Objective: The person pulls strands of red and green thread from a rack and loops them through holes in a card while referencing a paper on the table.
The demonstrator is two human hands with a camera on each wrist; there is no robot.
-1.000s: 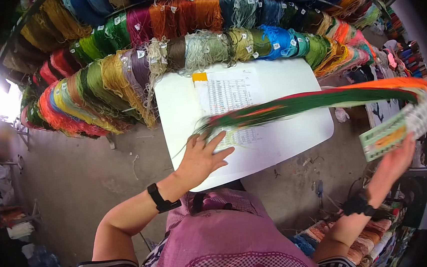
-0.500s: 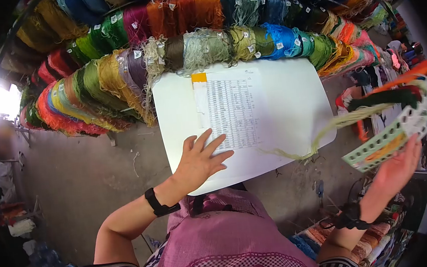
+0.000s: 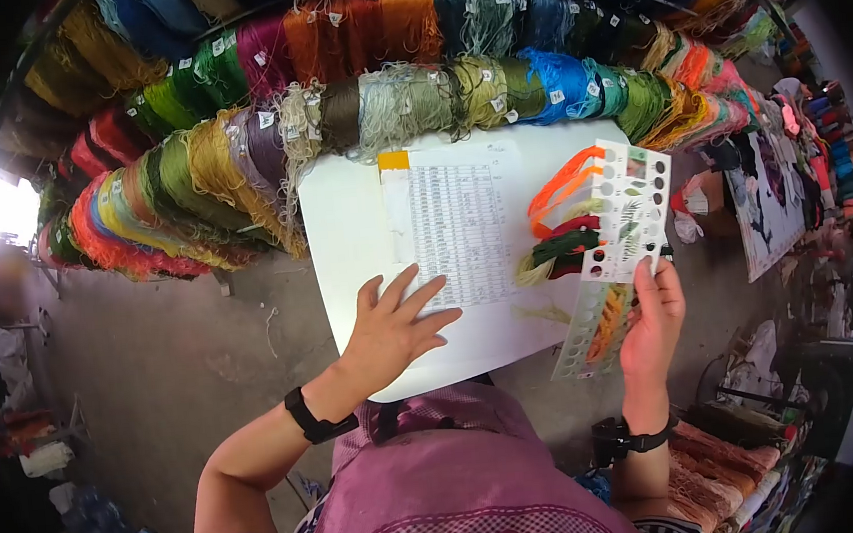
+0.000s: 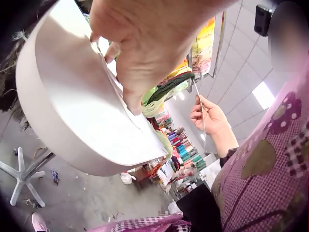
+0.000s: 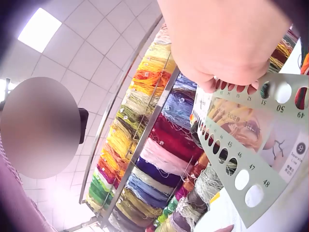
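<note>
My left hand [image 3: 396, 324] rests with spread fingers on the lower left of a printed number chart [image 3: 459, 229], which lies on a white tabletop [image 3: 353, 222]. An orange-yellow patch [image 3: 393, 161] marks the chart's top left corner. On the right, my right hand [image 3: 652, 329] pinches a thread card [image 3: 632, 200] between thumb and fingers, tilted over the table's right side. Numbered holes line the card's edges, clear in the right wrist view on its pale green part [image 5: 285, 145]. Orange thread [image 3: 555, 186], dark green thread [image 3: 561, 251], red and pale strands hang from its left edge.
Racks of labelled thread skeins [image 3: 414, 102] in many colours curve along the table's far edge. More skeins [image 3: 728, 473] lie at the lower right. A wheeled base [image 4: 21, 169] stands on the floor below the table.
My right hand has brought the card from the far right in over the table and turned it more upright. The long threads, earlier stretched across the chart, now hang bunched beside the card. My left hand stays put.
</note>
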